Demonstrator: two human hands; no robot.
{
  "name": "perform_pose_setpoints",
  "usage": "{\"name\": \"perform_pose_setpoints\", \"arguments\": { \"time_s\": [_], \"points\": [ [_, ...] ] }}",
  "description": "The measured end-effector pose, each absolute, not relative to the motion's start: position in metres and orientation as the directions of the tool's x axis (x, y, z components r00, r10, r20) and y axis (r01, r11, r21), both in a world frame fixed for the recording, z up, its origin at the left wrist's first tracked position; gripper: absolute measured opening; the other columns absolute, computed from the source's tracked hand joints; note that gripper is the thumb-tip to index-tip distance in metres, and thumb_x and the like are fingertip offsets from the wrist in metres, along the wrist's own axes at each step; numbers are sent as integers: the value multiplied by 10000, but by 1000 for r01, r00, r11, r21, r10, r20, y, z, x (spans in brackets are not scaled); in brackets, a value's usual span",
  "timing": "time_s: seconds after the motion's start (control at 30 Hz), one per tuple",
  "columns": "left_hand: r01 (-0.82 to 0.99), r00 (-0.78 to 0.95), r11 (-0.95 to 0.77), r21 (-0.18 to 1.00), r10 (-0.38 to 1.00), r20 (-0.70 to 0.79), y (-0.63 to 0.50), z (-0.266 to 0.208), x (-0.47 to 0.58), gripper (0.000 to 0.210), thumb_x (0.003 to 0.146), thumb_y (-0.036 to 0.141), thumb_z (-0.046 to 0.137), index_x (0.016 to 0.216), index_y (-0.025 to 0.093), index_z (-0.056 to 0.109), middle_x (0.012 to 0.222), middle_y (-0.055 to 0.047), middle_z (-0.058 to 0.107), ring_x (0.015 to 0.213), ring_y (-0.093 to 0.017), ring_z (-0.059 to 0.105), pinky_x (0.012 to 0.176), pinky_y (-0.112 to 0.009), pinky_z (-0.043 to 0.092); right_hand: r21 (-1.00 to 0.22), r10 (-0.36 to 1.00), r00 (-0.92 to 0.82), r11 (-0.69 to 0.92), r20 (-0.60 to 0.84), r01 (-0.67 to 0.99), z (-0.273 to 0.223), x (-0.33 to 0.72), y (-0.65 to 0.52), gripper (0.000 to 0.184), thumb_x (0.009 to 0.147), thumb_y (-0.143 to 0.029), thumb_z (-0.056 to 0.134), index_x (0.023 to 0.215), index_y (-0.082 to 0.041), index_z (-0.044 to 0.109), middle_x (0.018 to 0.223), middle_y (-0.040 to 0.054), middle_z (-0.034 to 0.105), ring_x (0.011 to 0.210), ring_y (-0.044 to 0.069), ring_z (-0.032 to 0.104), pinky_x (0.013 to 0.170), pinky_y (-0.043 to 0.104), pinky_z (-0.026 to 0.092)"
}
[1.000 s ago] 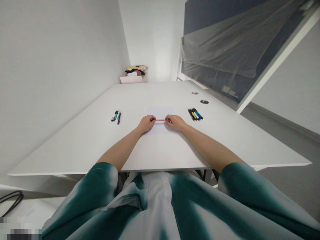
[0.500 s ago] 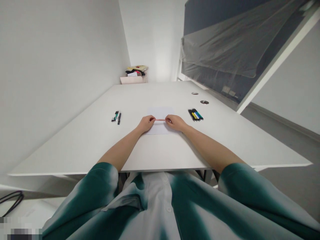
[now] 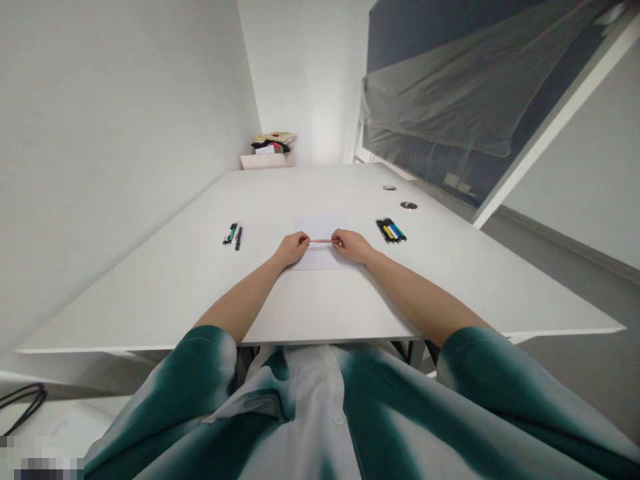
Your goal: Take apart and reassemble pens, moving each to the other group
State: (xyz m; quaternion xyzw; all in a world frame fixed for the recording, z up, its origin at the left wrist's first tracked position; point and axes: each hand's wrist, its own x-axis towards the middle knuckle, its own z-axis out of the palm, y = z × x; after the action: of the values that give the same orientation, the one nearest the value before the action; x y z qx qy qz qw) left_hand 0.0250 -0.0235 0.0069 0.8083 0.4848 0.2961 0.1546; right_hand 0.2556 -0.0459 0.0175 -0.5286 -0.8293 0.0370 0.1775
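Note:
A slim pink pen (image 3: pixel 321 241) lies level between my two hands, just above a sheet of white paper (image 3: pixel 317 261). My left hand (image 3: pixel 293 249) pinches its left end between thumb and fingers. At the other end, my right hand (image 3: pixel 351 246) is closed on it in the same way. Both wrists rest low over the side edges of the paper. The fingertips partly cover the pen's ends, so its full length is hidden.
On the white table (image 3: pixel 200 300), several pens (image 3: pixel 233 235) lie at left. A row of coloured markers (image 3: pixel 391 230) lies at right, with round metal grommets (image 3: pixel 409 205) beyond. A box of folded cloth (image 3: pixel 265 161) stands past the far edge. A plastic-covered dark panel (image 3: pixel 450 93) leans at right.
Hardly anything differs. The gap between my hands has widened very slightly, showing a little more of the pen near my left fingertips.

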Motion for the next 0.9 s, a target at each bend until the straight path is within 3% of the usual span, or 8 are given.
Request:
{"name": "perform_pose_setpoints", "arguments": {
  "time_s": [0.3,0.7,0.9],
  "points": [
    [640,287,-491,591,866,409,-20,6,24,153,813,206,538,898,156,656,881,-63,721,816,-173,641,826,-325,520,-260,905,-335,400,261,879,17,258,-44,239,878,-207,536,1085,-177,651,1042,92,726,895,204,635,746,276,418],
    [742,465,-568,355,819,337,-27,8,25,186,730,156,547,845,182,690,856,-69,692,824,-213,635,833,-343,517,-261,924,-283,348,255,900,17,260,-45,241,873,-208,546,1088,-178,652,1037,103,733,910,217,643,742,280,424],
    [724,520,-604,332,795,313,-27,7,26,189,752,161,552,880,176,689,896,-74,689,847,-213,641,854,-353,519,-262,925,-286,349,252,900,17,259,-45,231,873,-215,548,1077,-179,650,1040,99,732,915,220,647,734,281,419]
  ]
}}
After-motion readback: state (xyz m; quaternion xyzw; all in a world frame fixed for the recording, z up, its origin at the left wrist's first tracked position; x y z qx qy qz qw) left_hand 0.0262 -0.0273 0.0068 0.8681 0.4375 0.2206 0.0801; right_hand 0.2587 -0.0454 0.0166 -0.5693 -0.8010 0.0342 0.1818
